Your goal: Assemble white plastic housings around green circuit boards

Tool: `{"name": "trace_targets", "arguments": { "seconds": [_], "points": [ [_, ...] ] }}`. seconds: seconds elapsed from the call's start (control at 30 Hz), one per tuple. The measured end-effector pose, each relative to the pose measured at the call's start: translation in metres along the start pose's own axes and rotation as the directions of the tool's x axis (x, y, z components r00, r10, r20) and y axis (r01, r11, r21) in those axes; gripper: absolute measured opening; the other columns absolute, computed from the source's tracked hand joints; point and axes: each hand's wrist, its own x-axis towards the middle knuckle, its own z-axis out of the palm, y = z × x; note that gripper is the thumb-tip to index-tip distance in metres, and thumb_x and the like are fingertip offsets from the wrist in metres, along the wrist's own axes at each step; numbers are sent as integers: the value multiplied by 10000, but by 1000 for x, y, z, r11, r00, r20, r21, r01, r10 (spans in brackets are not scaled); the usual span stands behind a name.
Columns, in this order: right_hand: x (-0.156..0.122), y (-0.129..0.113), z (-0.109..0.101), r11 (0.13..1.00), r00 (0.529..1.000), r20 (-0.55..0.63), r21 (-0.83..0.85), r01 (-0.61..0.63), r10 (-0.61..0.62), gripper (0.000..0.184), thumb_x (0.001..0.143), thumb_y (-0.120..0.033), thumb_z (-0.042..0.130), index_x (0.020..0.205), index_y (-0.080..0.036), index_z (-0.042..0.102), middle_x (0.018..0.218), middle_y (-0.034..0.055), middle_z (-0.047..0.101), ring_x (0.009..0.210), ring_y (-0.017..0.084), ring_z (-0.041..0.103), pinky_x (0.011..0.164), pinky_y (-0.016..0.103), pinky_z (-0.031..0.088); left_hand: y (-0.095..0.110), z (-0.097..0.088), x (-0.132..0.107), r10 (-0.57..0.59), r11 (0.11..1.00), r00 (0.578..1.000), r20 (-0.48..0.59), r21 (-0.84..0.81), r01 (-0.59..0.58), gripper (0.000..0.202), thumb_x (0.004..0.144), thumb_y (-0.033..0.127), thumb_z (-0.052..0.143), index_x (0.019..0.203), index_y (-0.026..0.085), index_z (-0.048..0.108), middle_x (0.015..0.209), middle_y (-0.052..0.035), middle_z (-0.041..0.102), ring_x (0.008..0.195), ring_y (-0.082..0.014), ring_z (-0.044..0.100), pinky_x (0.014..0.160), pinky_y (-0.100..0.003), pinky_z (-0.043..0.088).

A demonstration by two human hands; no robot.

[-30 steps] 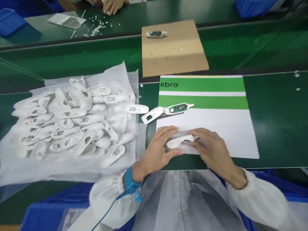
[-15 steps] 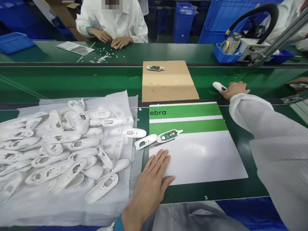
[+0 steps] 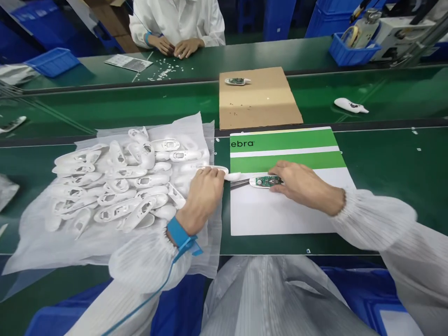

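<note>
My left hand [image 3: 206,196] is at the right edge of the heap, its fingers closed on a white plastic shell [image 3: 233,177]; its fingertips are partly hidden. Another white shell [image 3: 220,168] lies right by these fingers. My right hand [image 3: 301,186] pinches the tip end of a white half-shell with a green circuit board [image 3: 264,181], over a white and green printed sheet [image 3: 280,214]. A thin grey strip [image 3: 240,184] shows between the two pieces. Many empty white shells [image 3: 119,186] are heaped on white wrapping sheets [image 3: 105,249] at left.
A cardboard sheet [image 3: 261,100] with one board-filled shell [image 3: 237,81] lies on the green belt. A closed white unit [image 3: 351,105] rests at its right. Across the bench a person [image 3: 178,23] handles small white bits [image 3: 164,70]. Blue trays [image 3: 52,62] stand there.
My right hand has left the white unit on the belt and come back to the board-filled shell. My left hand has moved off the sheet up to the white shells. The view has shifted.
</note>
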Motion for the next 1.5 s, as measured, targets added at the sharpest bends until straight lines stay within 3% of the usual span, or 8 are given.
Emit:
{"name": "trace_targets", "arguments": {
  "seconds": [0.17,0.23,0.37,0.53,0.73,0.9,1.13,1.5],
  "points": [
    [-50,1,15,980,993,-88,190,-57,75,348,826,-258,704,1165,-219,637,1081,72,661,926,242,640,780,402,530,37,15,-8,-409,702,912,15,-634,325,293,857,296,651,1050,210,448,913,-43,644,680,-190,659,600,-338,531],
    [-65,-2,27,961,972,-200,269,-70,126,386,833,-223,690,1208,-192,605,1145,95,643,1029,254,607,857,419,523,49,29,-17,-462,664,887,-9,-666,339,327,825,266,678,1017,209,419,965,-57,606,764,-200,654,672,-374,553],
    [-83,-5,45,924,910,-333,365,-118,248,311,865,-220,651,1174,-191,622,1130,91,655,1038,250,587,886,433,511,45,39,-26,-126,920,976,-178,-390,48,182,849,133,589,993,205,506,1136,-108,550,1101,-283,532,961,-515,470],
    [-84,-10,52,896,850,-396,407,-178,348,245,922,-287,574,1131,-202,669,1113,90,683,1006,262,594,855,453,488,14,22,1,294,953,954,52,-91,-289,219,906,125,499,1082,193,610,1341,-120,517,1210,-335,454,1020,-552,411],
    [-74,-19,53,832,802,-377,497,-248,464,212,894,-259,556,1024,-215,718,1073,69,719,975,264,604,825,442,466,-2,14,23,257,954,960,107,-190,-234,303,894,241,562,1191,187,546,1217,-111,567,1028,-257,593,898,-440,530],
    [-63,-25,51,726,718,-303,562,-396,627,112,800,-240,607,844,-233,710,1003,29,735,964,282,599,865,496,412,-5,13,34,253,962,958,132,-142,-235,166,902,288,511,912,172,629,1095,-129,586,1002,-286,605,880,-471,531],
    [-82,-16,48,811,820,-347,541,-221,455,202,903,-294,565,1032,-219,701,1086,65,713,989,262,610,874,458,463,8,-10,41,225,928,951,211,-345,-143,239,928,300,547,1130,209,635,1081,-72,677,957,-225,654,879,-404,550],
    [-94,0,57,902,858,-365,369,-223,361,239,908,-326,634,1114,-234,713,1052,61,687,939,246,566,798,413,445,7,20,55,545,837,813,206,-84,-540,332,932,511,532,1168,320,668,1391,-71,483,1224,-313,398,1000,-498,356]
  ]
}}
